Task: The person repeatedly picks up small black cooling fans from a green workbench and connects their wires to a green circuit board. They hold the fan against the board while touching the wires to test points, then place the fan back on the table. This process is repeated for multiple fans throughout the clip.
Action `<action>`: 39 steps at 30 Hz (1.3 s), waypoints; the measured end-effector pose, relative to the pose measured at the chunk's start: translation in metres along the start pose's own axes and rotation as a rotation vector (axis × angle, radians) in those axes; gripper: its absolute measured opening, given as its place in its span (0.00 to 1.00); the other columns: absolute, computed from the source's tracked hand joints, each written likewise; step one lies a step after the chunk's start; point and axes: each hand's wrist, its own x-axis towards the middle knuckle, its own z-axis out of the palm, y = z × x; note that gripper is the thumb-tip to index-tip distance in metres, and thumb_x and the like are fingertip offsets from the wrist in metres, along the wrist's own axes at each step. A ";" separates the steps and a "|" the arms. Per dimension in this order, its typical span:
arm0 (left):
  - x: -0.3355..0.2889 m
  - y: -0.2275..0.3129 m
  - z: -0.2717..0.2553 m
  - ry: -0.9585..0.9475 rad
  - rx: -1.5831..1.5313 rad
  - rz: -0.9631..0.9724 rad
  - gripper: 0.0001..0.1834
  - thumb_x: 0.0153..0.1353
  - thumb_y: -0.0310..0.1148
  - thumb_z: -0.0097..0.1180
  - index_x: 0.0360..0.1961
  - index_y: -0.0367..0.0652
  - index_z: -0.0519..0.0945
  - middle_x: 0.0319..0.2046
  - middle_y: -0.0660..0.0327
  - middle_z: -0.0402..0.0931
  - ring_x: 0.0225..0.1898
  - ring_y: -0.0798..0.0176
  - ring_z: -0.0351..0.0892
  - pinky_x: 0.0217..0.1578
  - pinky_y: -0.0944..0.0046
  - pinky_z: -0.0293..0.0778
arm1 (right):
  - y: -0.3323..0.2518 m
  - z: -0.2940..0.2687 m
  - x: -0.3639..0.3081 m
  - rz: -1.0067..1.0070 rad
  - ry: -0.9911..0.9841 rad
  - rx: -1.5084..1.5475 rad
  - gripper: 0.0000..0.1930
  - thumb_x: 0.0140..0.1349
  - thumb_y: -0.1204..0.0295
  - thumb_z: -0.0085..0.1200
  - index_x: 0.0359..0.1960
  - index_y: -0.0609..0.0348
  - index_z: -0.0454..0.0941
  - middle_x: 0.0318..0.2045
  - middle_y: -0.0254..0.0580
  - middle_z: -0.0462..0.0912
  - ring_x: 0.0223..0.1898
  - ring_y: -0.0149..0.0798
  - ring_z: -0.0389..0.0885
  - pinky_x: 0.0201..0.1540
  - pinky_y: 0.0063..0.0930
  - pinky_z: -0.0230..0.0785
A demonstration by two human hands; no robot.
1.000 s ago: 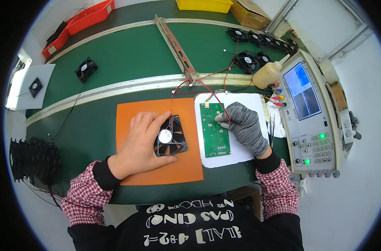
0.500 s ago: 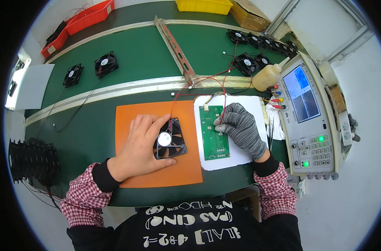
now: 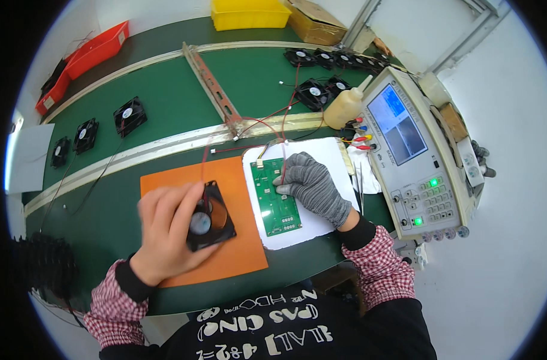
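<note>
My bare left hand point(image 3: 168, 225) holds a black square cooling fan point(image 3: 218, 223) by its left side and near edge, the thumb along the near edge. The hand is slightly blurred. The fan stands on an orange mat point(image 3: 237, 262) and looks a little tilted. To its right, a green circuit board point(image 3: 276, 210) lies on a white pad point(image 3: 330, 153). My right hand point(image 3: 315, 189), in a grey knit glove, rests over the board's right edge. Its thumb and forefinger pinch the end of a red wire point(image 3: 284, 159); the wire's tip is hidden by the fingers.
A test instrument point(image 3: 414, 168) with a lit screen stands right, beside a squeeze bottle point(image 3: 344, 108) and coloured clips. A slotted metal bar point(image 3: 213, 87) crosses the back bench. More fans point(image 3: 130, 116) lie behind, and stacked black fans point(image 3: 48, 261) stand left. Yellow point(image 3: 249, 15) and red bins point(image 3: 96, 51) sit far back.
The whole view has shifted and turned, so the scene sits further left. The fan has tilted in my left hand, whose fingers are more raised. My right hand keeps its pinch at the board.
</note>
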 end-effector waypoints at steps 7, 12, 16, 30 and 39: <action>-0.034 0.020 -0.062 0.315 -0.524 -0.037 0.26 0.56 0.48 0.60 0.49 0.42 0.73 0.38 0.58 0.77 0.34 0.56 0.76 0.35 0.61 0.69 | 0.003 0.005 0.001 0.001 -0.012 0.057 0.07 0.45 0.77 0.67 0.27 0.57 0.83 0.30 0.37 0.77 0.38 0.41 0.74 0.45 0.33 0.69; -0.025 0.017 -0.060 0.193 -0.922 -0.266 0.22 0.58 0.45 0.57 0.47 0.40 0.72 0.35 0.56 0.76 0.32 0.55 0.75 0.32 0.59 0.70 | 0.004 0.002 -0.003 -0.013 0.006 0.036 0.07 0.45 0.77 0.67 0.28 0.58 0.83 0.30 0.37 0.77 0.38 0.41 0.74 0.45 0.33 0.70; -0.022 0.018 -0.068 0.169 -0.992 -0.266 0.19 0.60 0.42 0.55 0.45 0.38 0.71 0.32 0.54 0.75 0.31 0.54 0.75 0.31 0.58 0.71 | 0.002 0.000 -0.003 0.005 -0.008 0.040 0.07 0.45 0.77 0.66 0.28 0.58 0.82 0.30 0.37 0.77 0.38 0.41 0.74 0.45 0.33 0.69; 0.020 0.011 -0.080 -0.319 -2.134 -0.267 0.11 0.69 0.33 0.44 0.40 0.32 0.65 0.24 0.46 0.71 0.24 0.50 0.74 0.21 0.52 0.74 | 0.004 0.005 -0.001 -0.049 0.007 0.055 0.07 0.46 0.74 0.65 0.28 0.57 0.83 0.31 0.37 0.76 0.38 0.42 0.73 0.45 0.34 0.69; 0.016 -0.004 -0.068 -0.597 -2.507 -0.218 0.13 0.70 0.30 0.43 0.49 0.30 0.64 0.31 0.40 0.74 0.29 0.43 0.76 0.27 0.48 0.74 | 0.002 -0.001 -0.001 -0.050 -0.034 -0.051 0.10 0.46 0.75 0.67 0.33 0.56 0.85 0.32 0.39 0.79 0.39 0.41 0.77 0.45 0.33 0.72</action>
